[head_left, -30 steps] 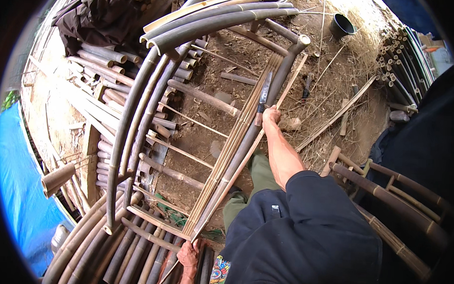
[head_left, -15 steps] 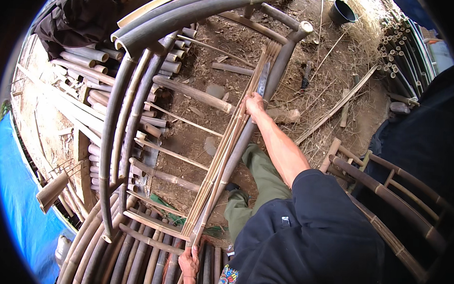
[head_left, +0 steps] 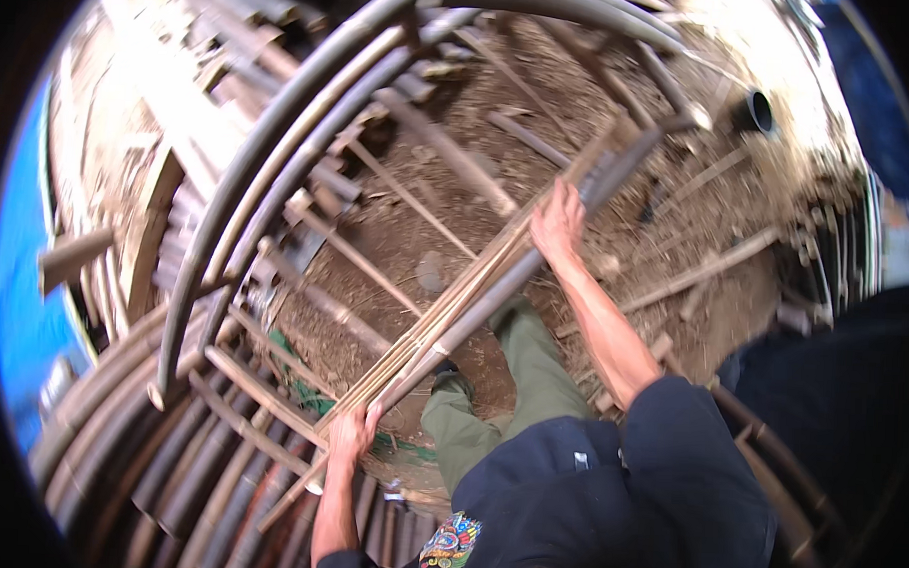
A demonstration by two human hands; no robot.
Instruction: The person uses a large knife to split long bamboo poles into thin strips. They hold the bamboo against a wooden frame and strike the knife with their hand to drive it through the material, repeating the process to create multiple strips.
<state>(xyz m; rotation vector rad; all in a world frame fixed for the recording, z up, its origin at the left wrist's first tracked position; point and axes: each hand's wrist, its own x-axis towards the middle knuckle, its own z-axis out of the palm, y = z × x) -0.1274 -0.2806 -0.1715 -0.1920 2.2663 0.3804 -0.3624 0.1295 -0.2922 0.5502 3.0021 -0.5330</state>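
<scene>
Bamboo strips (head_left: 441,319) beside a dark pole (head_left: 498,298), under both hands (head_left: 350,437) (head_left: 558,228): left curled round them, right's grip unclear.

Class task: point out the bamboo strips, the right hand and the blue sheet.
Bamboo strips (head_left: 452,310): head view, middle of their length.
Right hand (head_left: 559,226): head view, back of the hand.
Blue sheet (head_left: 24,274): head view, middle of its visible surface.

Strong daylight bleaches the ground (head_left: 146,83) at upper left, motion blur smears bamboo strips (head_left: 441,314) and stacked poles (head_left: 168,469), and fisheye edges darken to black.
</scene>
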